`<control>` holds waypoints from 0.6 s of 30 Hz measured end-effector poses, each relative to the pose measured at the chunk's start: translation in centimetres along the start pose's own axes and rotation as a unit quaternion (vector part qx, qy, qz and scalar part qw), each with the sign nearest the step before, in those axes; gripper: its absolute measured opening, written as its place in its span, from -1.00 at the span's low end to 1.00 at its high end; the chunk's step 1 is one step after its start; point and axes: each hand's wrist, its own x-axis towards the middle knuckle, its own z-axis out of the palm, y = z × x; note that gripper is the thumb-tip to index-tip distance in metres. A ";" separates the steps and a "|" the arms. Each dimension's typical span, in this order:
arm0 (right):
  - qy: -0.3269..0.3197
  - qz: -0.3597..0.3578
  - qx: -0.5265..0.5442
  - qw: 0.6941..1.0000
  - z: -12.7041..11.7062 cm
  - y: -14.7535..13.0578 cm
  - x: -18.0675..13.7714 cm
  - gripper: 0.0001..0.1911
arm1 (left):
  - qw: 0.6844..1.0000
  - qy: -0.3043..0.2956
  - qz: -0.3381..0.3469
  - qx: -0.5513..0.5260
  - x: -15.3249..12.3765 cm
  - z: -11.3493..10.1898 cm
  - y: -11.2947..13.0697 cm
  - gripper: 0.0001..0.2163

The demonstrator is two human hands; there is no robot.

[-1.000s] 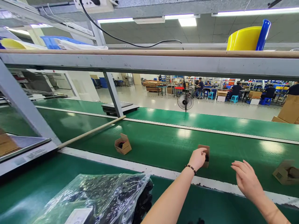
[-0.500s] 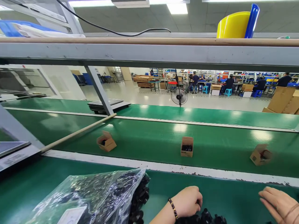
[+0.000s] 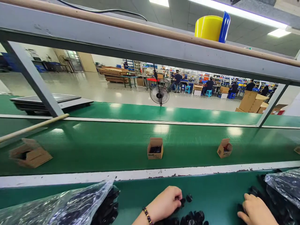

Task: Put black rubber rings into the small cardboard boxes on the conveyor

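Both hands cut off by bottom edge: left hand (image 3: pixel 164 203) grip curled closed on small black round plastic parts (image 3: pixel 195 215) lying on green table (image 3: pixel 211 192); right hand (image 3: pixel 255 211) rests by clear plastic bag (image 3: pixel 283 184), grip state unclear. Open brown cardboard box (image 3: pixel 155 148) sits on green conveyor belt (image 3: pixel 112 147) beyond, factory floor behind.

Small parts (image 3: pixel 195 216) under left hand (image 3: pixel 164 204): black, glossy, plastic-looking. Bench surface (image 3: pixel 211 190) at near edge: green, smooth, faint sheen. Conveyor belt (image 3: pixel 112 147): green, glossy, reflecting ceiling lights. Open boxes (image 3: pixel 155 148): brown matt cardboard. Bags (image 3: pixel 70 204) at near left and right corners: clear crinkled plastic film, shiny. Frame rail (image 3: pixel 140 47): grey painted metal, scuffed. Rod (image 3: pixel 32 127): pale bare wood, matt.
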 end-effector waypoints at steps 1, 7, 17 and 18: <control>-0.005 -0.004 -0.020 1.000 -0.1 -0.6 0.2 -0.91 | 0.999 0.030 -0.014 -0.003 0.1 -0.3 -0.3 -0.87; 0.034 -0.066 0.025 0.997 -0.6 -3.3 2.3 -0.78 | 0.989 0.135 -0.036 0.044 0.6 -0.3 -1.3 -0.79; 0.193 -0.084 0.095 0.973 -3.6 -0.8 15.6 -0.68 | 0.987 0.139 -0.020 0.083 0.7 0.4 -1.3 -0.80; 0.188 -0.084 0.093 0.974 -3.8 -0.7 17.2 -0.67 | 0.987 0.141 -0.019 0.081 0.8 0.5 -1.5 -0.80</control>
